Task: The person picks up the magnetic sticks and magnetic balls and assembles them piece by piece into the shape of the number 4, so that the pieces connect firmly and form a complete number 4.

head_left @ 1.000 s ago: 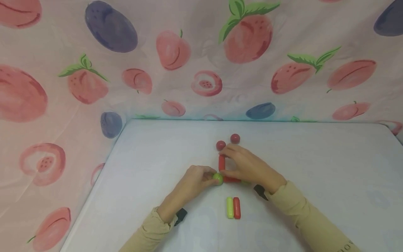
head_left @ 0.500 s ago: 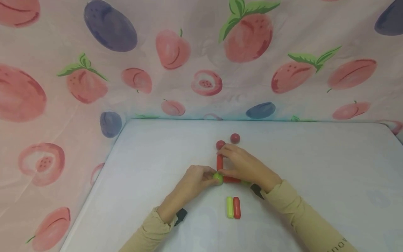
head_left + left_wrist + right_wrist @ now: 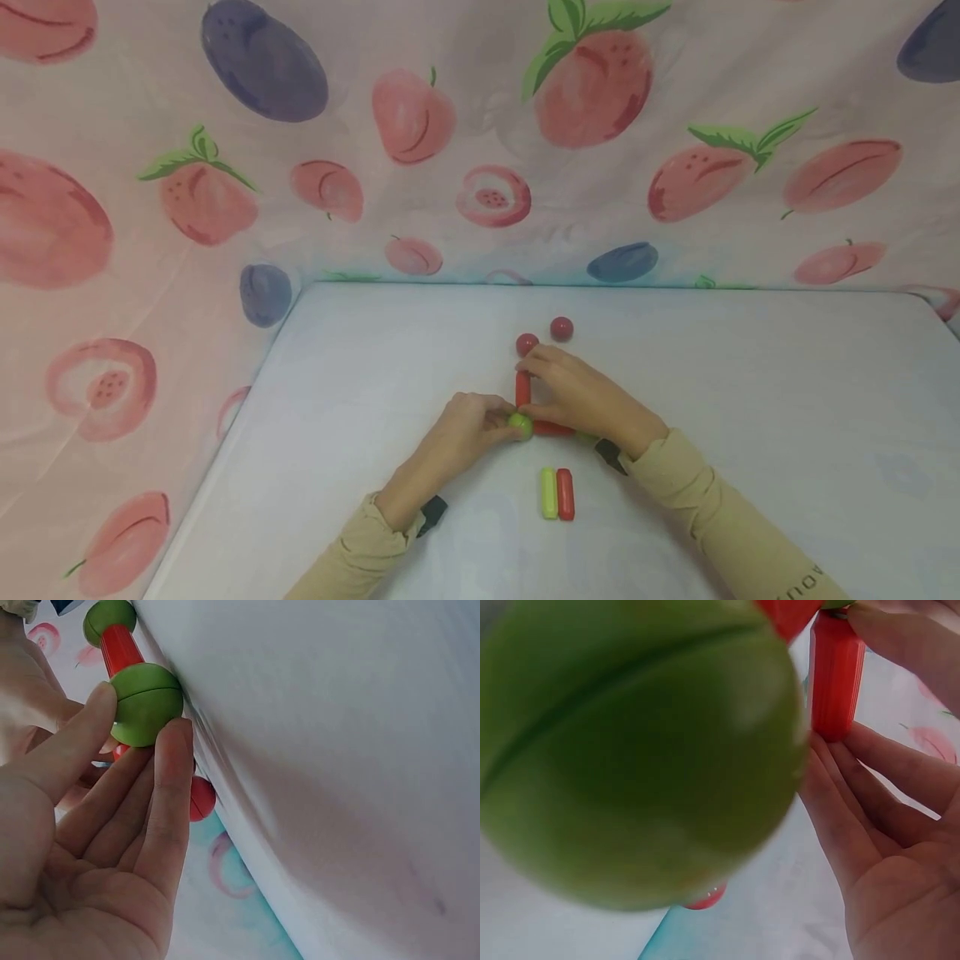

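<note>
The green ball [image 3: 521,427] sits near the middle of the white table [image 3: 750,375], well in from the left and back edges. The left hand [image 3: 472,427] has it clamped between thumb and forefinger. From the ball an upright-lying red rod [image 3: 522,392] points toward the back edge; the right hand [image 3: 588,396] grips it end to end — thumb by the green ball, fingers at the far end. Whether that rod is seated in the ball cannot be told. A second red rod [image 3: 553,428] runs from the ball toward the right edge, ending at another green ball [image 3: 645,765].

Just beyond the right fingertips, toward the back edge, lie a red ball [image 3: 527,343] and, near it, a second red ball [image 3: 562,328]. On the front side, a yellow-green rod [image 3: 549,493] and a loose red rod [image 3: 566,494] lie side by side. The tabletop stretches widest toward its right edge — fruit-printed fabric [image 3: 480,100] rises behind the back edge.
</note>
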Tool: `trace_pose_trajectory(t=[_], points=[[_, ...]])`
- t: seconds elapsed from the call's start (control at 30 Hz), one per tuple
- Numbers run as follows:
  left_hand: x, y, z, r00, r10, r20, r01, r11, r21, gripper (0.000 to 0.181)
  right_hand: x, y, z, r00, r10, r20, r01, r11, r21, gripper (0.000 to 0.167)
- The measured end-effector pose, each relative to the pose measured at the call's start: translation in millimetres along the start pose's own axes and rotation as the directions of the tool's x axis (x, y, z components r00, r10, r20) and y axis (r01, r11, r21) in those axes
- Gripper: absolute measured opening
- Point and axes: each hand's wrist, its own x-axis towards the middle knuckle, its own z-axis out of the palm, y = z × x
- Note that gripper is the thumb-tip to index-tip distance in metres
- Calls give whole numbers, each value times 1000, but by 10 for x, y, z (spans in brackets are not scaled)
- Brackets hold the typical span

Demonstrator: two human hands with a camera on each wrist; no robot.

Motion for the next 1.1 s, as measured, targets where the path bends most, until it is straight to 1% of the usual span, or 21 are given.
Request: trace_pose_trajectory(t=[0.13,0.37,0.5,0.67,1.1], points=[[2,14,-5,1000,-2,-5,2,1000,7,33,-14,16,2,1000,-14,-4,14,1000,9,54],[3,14,-4,1000,-9,-3,9,1000,0,33,-23,30,13,999,-39,-13,39,999,13,54],[3,14,-5,1000,-24,1,24,1000,-9,33,-25,33,15,999,-41,-16,41,999,35,52],[1,16,-10,999,-38,-1,38,999,-18,31,-30,46,22,998,-59,-25,61,997,52,50],[4,5,-7,999,-41,0,41,998,-43,25,-15,22,20,1000,-30,9,30,999,38,50]])
